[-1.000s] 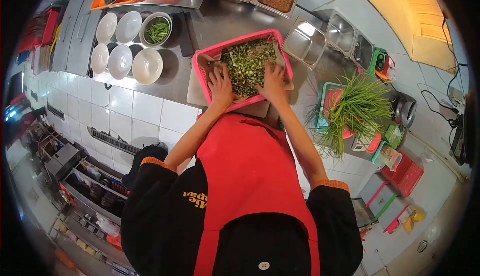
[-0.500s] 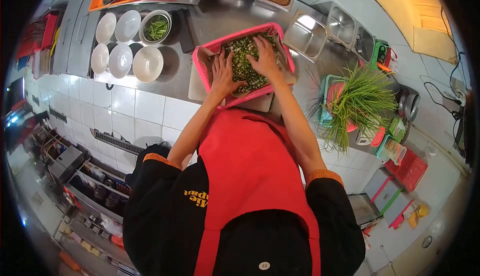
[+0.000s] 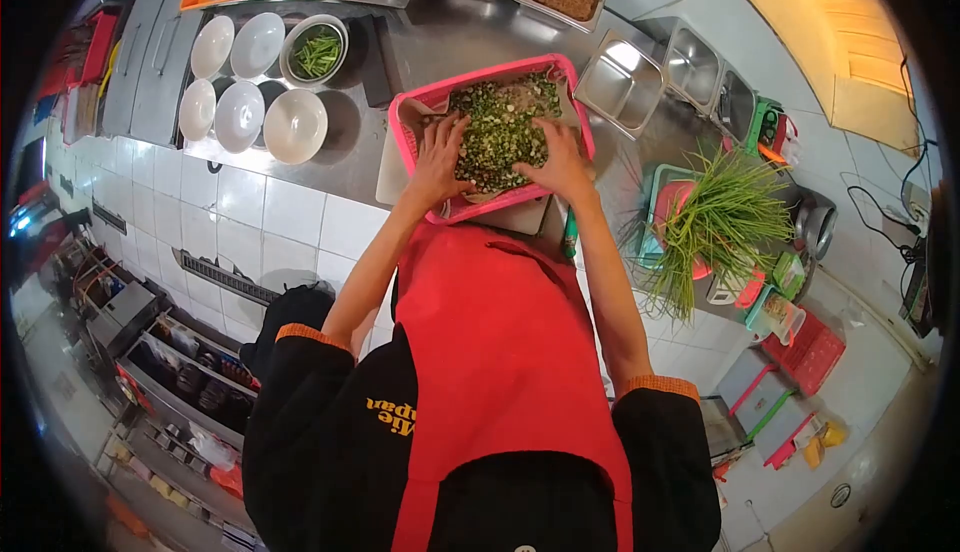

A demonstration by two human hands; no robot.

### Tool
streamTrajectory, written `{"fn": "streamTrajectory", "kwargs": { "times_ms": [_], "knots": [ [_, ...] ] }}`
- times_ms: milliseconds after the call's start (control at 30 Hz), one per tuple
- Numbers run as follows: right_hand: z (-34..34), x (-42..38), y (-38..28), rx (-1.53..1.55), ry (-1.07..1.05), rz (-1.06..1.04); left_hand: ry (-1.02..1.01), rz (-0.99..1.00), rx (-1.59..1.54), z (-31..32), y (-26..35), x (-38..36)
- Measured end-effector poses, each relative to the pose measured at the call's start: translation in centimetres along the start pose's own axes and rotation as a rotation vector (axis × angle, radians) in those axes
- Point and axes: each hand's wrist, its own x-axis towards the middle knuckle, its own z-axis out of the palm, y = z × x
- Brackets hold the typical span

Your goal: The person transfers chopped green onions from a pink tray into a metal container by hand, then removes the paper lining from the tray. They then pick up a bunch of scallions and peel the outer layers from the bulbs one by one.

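Inside the pink basket (image 3: 408, 142), 2 hands (image 3: 438, 164) (image 3: 562, 164) touch chopped greens (image 3: 495, 142).

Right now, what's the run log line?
left hand: on chopped greens; right hand: on chopped greens; chopped greens: in pink tub; bowls: left of tub

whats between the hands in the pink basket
In the head view, chopped greens lie between the left hand and the right hand in the pink basket.

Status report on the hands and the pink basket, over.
Both hands in pink basket, at chopped greens. Chives off to the right. Nothing blocking basket.
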Motion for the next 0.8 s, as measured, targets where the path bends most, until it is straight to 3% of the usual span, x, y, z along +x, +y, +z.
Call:
{"fn": "streamTrajectory", "kwargs": {
  "times_ms": [67,133,267,333,367,400,467,500,533,600,667,733,767,800],
  "knots": [
    [1.9,0.0,0.0,0.0,-0.023,0.046,-0.039,-0.049,0.105,0.7,0.1,0.7],
    [3.6,0.3,-0.5,-0.001,-0.043,0.089,-0.096,0.026,0.034,2.4,-0.8,1.8],
    [3.6,0.8,-1.8,0.231,0.047,-0.018,-0.032,0.07,-0.113,2.2,-1.2,2.9],
    [2.4,0.9,-1.8,0.55,0.144,0.051,0.08,0.073,-0.007,-0.6,0.9,3.0],
    [2.0,1.0,-1.2,0.299,0.276,-0.048,0.022,0.033,-0.026,-1.2,1.4,2.8],
    [1.6,0.7,-0.8,0.294,0.285,-0.041,0.017,0.043,-0.031,-1.0,1.5,2.5],
    [0.3,-0.1,0.2,0.039,0.06,-0.157,-0.022,0.05,0.097,0.4,1.0,1.8],
    [0.1,-0.1,0.6,0.045,0.017,-0.102,-0.148,0.02,0.138,1.4,0.0,1.5],
    [-1.3,-0.2,0.0,0.031,0.034,-0.087,-0.152,0.044,0.127,1.5,-0.1,1.5],
    [-4.4,-0.4,-1.2,0.324,0.13,0.098,-0.071,0.109,0.14,1.8,-0.1,1.0],
    [-6.6,-0.1,-0.1,0.225,0.235,0.125,-0.033,0.1,0.064,1.4,0.8,0.7],
    [-7.7,0.9,2.4,0.047,0.86,0.255,0.037,0.056,0.03,1.1,1.1,1.1],
    [-7.8,1.7,5.4,0.046,0.868,0.257,0.177,0.103,0.043,1.2,1.7,1.5],
    [-7.2,2.5,9.6,-0.027,0.831,0.456,0.177,0.108,0.043,0.9,2.6,1.9]
  ]
}}
